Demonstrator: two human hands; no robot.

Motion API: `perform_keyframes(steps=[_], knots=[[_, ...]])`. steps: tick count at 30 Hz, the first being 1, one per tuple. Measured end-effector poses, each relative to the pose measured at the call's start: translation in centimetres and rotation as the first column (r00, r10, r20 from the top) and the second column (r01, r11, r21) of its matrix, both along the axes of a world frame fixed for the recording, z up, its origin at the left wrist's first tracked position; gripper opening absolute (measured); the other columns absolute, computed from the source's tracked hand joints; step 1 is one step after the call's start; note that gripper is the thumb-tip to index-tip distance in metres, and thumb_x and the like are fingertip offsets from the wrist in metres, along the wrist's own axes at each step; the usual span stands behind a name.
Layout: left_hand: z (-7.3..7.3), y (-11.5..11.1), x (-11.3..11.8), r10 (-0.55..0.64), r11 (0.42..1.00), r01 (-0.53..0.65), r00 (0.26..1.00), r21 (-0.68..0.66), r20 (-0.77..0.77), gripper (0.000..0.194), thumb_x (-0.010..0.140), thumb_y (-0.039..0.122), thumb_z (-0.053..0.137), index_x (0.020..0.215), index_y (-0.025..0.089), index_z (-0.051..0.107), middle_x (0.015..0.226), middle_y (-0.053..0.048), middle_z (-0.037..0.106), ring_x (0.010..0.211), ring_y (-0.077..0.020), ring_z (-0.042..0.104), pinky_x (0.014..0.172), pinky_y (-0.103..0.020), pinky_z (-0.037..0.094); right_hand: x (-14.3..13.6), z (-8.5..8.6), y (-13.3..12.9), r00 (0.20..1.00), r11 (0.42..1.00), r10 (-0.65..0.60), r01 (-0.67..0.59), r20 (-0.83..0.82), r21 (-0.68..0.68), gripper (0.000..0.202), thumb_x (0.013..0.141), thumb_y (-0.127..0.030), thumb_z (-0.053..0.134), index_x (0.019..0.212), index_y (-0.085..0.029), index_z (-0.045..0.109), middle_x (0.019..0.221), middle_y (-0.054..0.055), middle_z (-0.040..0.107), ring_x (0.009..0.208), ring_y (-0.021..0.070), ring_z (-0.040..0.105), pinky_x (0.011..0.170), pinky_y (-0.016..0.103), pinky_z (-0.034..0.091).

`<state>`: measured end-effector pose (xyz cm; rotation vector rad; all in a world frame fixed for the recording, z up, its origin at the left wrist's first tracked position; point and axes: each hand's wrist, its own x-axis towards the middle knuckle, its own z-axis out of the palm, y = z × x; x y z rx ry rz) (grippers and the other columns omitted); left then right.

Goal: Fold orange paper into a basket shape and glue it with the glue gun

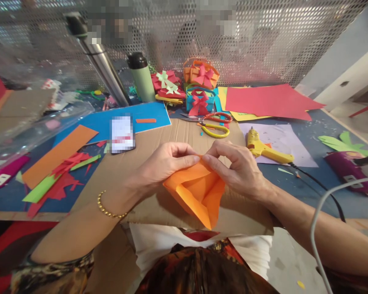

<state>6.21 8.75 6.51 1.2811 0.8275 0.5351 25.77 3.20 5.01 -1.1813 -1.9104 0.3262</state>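
Observation:
An orange folded paper piece [199, 190] is held up over the cardboard sheet [147, 143], its open hollow side facing me. My left hand [174, 161] pinches its top edge between thumb and fingers. Close beside it, my right hand [233, 165] pinches the same edge, the two thumb tips almost touching. Beyond my hands lie scissors with yellow handles [216, 130] and another pair with red handles [219, 117]. A yellow glue gun [266, 151] rests on a pale purple sheet [282, 134] to the right.
A phone [122, 134] lies left of my hands, near red and green paper scraps [61, 173]. Small paper baskets with bows [201, 75], a green bottle [142, 81] and a steel flask [106, 71] stand at the back. Red sheets [263, 100] and a cable [322, 204] are right.

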Motion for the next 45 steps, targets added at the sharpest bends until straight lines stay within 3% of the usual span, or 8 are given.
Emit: perform_keyframes(steps=[5,21,28,31,34,37,39,45], knots=[[-0.1,0.2,0.1,0.005,0.993,-0.001,0.999,-0.122,0.036,0.035,0.060,0.035,0.092,0.076,0.014,0.070,0.069,0.001,0.069,0.060,-0.0099,0.062,0.055,-0.020,0.046,-0.2,-0.2,0.1,0.999,0.998,-0.036,0.035,0.014,0.060,0.029,0.096,-0.026,0.056,0.068,-0.022,0.048,0.064,-0.002,0.055,0.060,0.0118,0.049,0.064,0.030,0.040],[-0.7,1.8,-0.3,-0.081,0.989,0.092,0.993,-0.117,0.089,0.020,0.068,0.022,0.085,0.075,0.013,0.069,0.067,0.000,0.069,0.056,-0.0103,0.063,0.055,-0.022,0.047,-1.0,-0.2,0.8,0.998,0.998,-0.068,0.068,0.014,0.012,0.033,0.093,-0.033,0.055,0.064,-0.022,0.047,0.058,-0.004,0.052,0.053,0.0099,0.046,0.056,0.026,0.036],[-0.4,2.4,-0.3,-0.005,0.995,0.015,0.995,-0.102,0.095,0.023,0.061,0.022,0.089,0.071,0.015,0.070,0.065,0.001,0.072,0.057,-0.0103,0.065,0.056,-0.020,0.049,0.1,1.8,1.1,0.996,0.994,-0.050,0.056,0.069,-0.096,0.049,0.099,-0.059,0.049,0.068,-0.021,0.056,0.065,0.000,0.060,0.062,0.0126,0.056,0.061,0.029,0.042],[0.3,2.3,-0.5,0.050,0.993,-0.042,0.996,-0.108,0.074,0.028,0.057,0.026,0.092,0.072,0.016,0.071,0.068,0.000,0.074,0.060,-0.0125,0.068,0.057,-0.021,0.053,3.2,3.8,0.2,0.976,0.976,-0.219,0.219,-0.012,-0.016,0.047,0.102,-0.057,0.044,0.082,-0.020,0.066,0.073,0.002,0.068,0.068,0.0145,0.063,0.067,0.031,0.047],[0.8,2.1,-0.8,0.048,0.992,-0.039,0.996,-0.122,0.072,0.028,0.057,0.024,0.093,0.075,0.018,0.074,0.070,0.000,0.076,0.061,-0.0142,0.070,0.057,-0.022,0.055,7.1,4.8,-1.3,0.864,0.857,-0.497,0.504,-0.083,0.107,0.034,0.099,-0.048,0.053,0.082,-0.022,0.066,0.074,0.002,0.068,0.070,0.0159,0.064,0.070,0.032,0.050],[1.1,1.7,-0.8,0.053,0.988,-0.046,0.998,-0.146,0.044,0.031,0.052,0.026,0.097,0.072,0.018,0.074,0.067,0.000,0.076,0.058,-0.0153,0.069,0.053,-0.023,0.055,10.1,4.0,-2.4,0.733,0.776,-0.626,0.620,0.267,0.117,0.026,0.097,-0.036,0.052,0.081,-0.021,0.067,0.078,0.005,0.070,0.075,0.0185,0.063,0.072,0.034,0.049],[1.2,1.5,-0.8,0.053,0.987,-0.045,0.998,-0.157,0.046,0.035,0.049,0.030,0.099,0.073,0.018,0.076,0.067,-0.002,0.077,0.058,-0.0161,0.070,0.052,-0.023,0.056,11.2,2.6,-2.7,0.609,0.766,-0.554,0.640,0.568,0.062,0.025,0.097,-0.030,0.048,0.093,-0.019,0.070,0.094,0.010,0.074,0.087,0.0224,0.065,0.079,0.037,0.048],[1.0,1.4,-0.9,0.020,0.991,-0.010,0.997,-0.131,0.078,0.040,0.048,0.034,0.101,0.076,0.017,0.079,0.068,-0.003,0.077,0.059,-0.0153,0.071,0.054,-0.022,0.056,11.8,-1.4,-2.2,0.555,0.779,-0.452,0.627,0.698,0.005,0.010,0.086,-0.026,0.063,0.085,-0.017,0.067,0.087,0.016,0.071,0.091,0.0307,0.062,0.082,0.042,0.039]])
